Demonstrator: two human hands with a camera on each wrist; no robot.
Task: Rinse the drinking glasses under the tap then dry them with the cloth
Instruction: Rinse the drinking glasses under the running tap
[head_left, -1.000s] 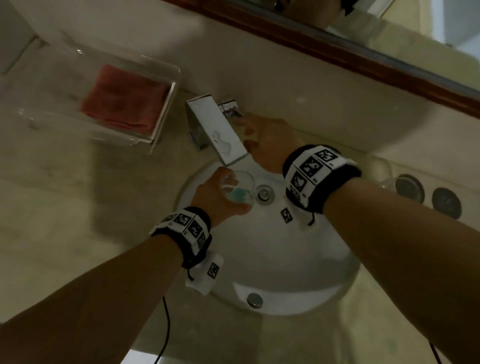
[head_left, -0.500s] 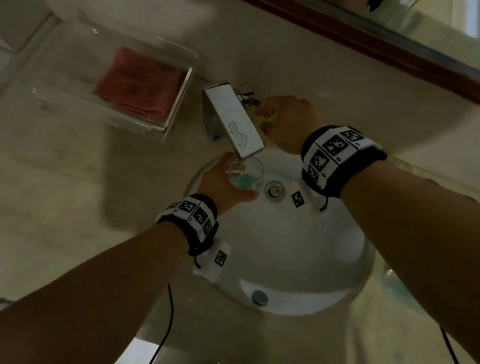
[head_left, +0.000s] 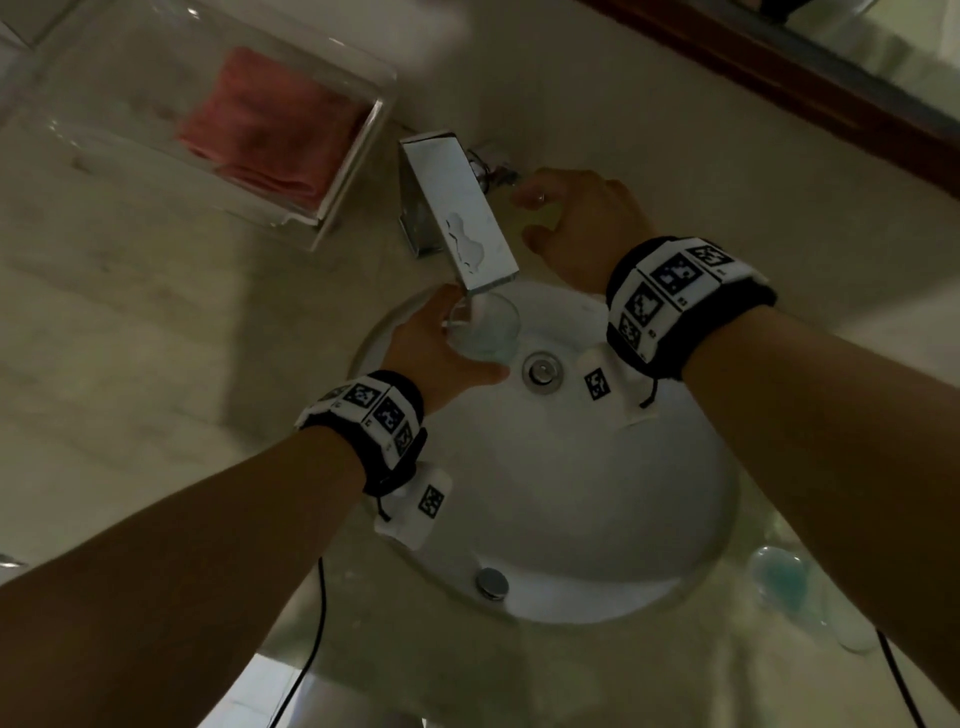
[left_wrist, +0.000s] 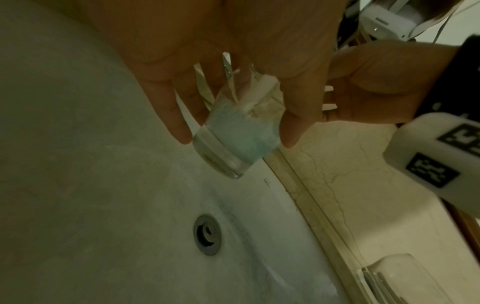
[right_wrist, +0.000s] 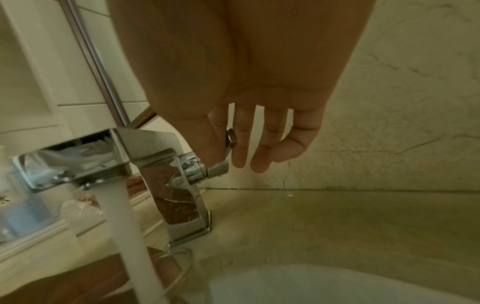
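My left hand grips a clear drinking glass right under the spout of the chrome tap, over the white sink. Water pours into the glass. In the left wrist view, the glass holds pale bluish water between my thumb and fingers. My right hand is at the tap's small lever. In the right wrist view, thumb and index finger pinch the lever while the water stream runs. The red cloth lies folded in a clear box at the back left.
A second glass with a bluish tint stands on the counter at the right of the sink, partly behind my right forearm. The drain lies just right of the held glass. A wooden-framed mirror runs along the wall at the top right.
Water now flows from the tap into the glass, and its blue content looks paler. The left hand has lifted the glass up to the spout. The right hand stays at the lever.
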